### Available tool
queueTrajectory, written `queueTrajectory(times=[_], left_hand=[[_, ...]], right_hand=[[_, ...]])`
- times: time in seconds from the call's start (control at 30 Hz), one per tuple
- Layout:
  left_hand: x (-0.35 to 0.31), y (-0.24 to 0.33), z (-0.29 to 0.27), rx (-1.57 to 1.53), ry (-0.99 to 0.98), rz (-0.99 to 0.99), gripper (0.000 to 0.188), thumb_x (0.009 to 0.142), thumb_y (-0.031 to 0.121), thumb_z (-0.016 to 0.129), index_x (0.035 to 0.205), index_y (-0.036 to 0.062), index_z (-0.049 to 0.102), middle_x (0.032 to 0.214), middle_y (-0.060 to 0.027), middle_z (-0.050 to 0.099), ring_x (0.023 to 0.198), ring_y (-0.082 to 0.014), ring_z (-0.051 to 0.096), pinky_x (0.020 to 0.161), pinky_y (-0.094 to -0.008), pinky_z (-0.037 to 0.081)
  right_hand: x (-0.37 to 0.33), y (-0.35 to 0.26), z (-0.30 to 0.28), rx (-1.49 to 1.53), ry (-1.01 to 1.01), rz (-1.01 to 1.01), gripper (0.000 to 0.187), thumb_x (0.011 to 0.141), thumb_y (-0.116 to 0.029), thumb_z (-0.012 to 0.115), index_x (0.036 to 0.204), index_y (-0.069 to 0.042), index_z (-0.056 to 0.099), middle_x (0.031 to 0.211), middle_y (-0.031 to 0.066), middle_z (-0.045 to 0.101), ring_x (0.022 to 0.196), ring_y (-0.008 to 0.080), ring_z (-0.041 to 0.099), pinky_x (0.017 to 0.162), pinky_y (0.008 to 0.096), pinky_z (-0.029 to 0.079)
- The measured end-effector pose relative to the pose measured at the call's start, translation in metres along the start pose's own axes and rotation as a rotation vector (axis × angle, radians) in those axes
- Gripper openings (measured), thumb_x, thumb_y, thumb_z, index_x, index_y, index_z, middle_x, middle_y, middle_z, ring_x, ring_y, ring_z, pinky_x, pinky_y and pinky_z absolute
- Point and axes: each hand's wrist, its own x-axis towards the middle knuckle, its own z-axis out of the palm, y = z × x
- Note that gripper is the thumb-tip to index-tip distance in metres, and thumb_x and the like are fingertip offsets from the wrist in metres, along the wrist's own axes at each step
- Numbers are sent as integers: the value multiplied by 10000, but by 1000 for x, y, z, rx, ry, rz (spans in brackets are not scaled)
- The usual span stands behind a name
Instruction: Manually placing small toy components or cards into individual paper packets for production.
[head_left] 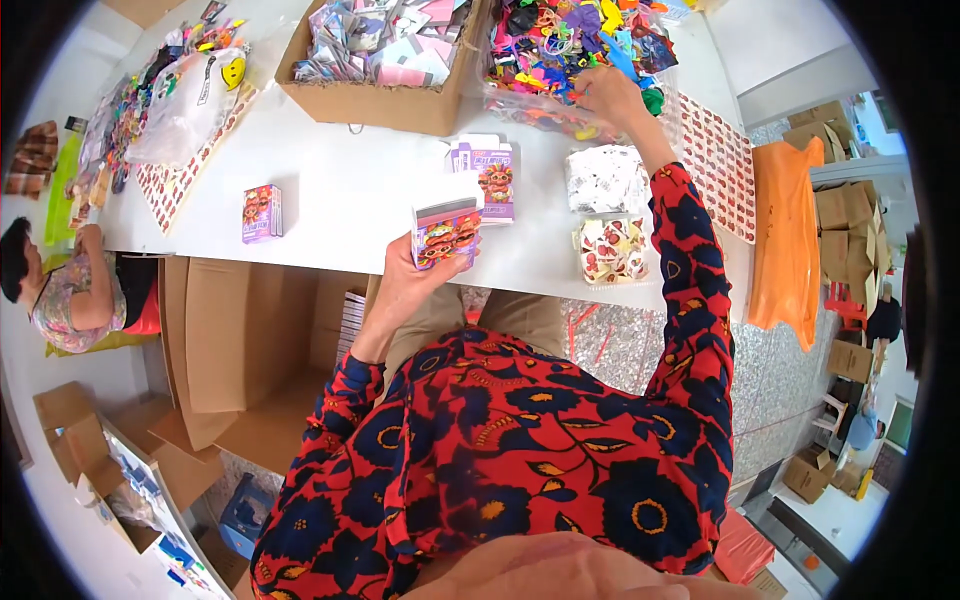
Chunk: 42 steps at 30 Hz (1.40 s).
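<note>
My left hand [405,285] is closed around a small purple printed box [447,240] with its top flap raised, above the table's near edge. My right hand [608,95] reaches into a clear plastic bin [530,108] heaped with small colourful plastic toys [570,45]. Its fingers are curled down among the toys; what they pinch, if anything, is hidden. Flat purple cartons [497,185] lie just beyond the held box. Beneath my right forearm are a stack of white printed packets [607,180] and a pile of cream packets with red prints [610,250].
A cardboard box [375,105] of cards and packets stands left of the bin. One purple box [262,214] stands at the left. Sticker sheets [715,165] and an orange bag [787,230] lie right. A large open carton [250,340] is below the table; another person [85,290] sits far left.
</note>
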Motion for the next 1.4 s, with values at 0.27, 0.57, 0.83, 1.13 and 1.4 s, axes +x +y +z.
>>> queueTrajectory(times=[0.27, 0.57, 0.83, 1.13, 1.4], left_hand=[[3, -6, 3, -23, -8, -7, 345, 835, 61, 644, 1164, -15, 569, 1040, -131, 661, 933, -203, 653, 763, -297, 536], [3, -7, 4, -35, -27, -15, 340, 836, 56, 647, 1159, -17, 570, 1040, -128, 660, 931, -200, 652, 751, -297, 535], [2, -10, -1, -45, -24, -33, 339, 835, 56, 651, 1156, -17, 570, 1041, -126, 658, 933, -198, 648, 754, -295, 535], [6, -16, -7, -51, -19, -55, 347, 834, 71, 662, 1160, -7, 574, 1042, -117, 659, 933, -182, 642, 769, -289, 529], [6, -14, -9, -89, 10, -70, 346, 826, 76, 672, 1149, -10, 581, 1017, -73, 656, 907, -128, 611, 783, -268, 510]], right_hand=[[11, 9, 4, 95, 151, 104, 138, 797, -229, 643, 836, -100, 673, 796, 80, 676, 718, 224, 660, 662, 326, 508], [41, 37, 3, 407, 385, 22, 201, 757, -282, 656, 892, -133, 667, 778, 51, 694, 764, 202, 680, 685, 315, 522], [71, 13, 10, 266, 510, -14, 271, 770, -260, 646, 1004, -123, 635, 840, 126, 680, 774, 311, 651, 706, 401, 517], [123, 4, 9, -33, 499, 15, 273, 790, -255, 633, 1015, -101, 630, 888, 144, 677, 835, 340, 643, 740, 435, 512], [153, -6, 5, -231, 435, -93, 327, 788, -163, 590, 1113, -130, 611, 896, 197, 656, 832, 366, 636, 737, 482, 505]])
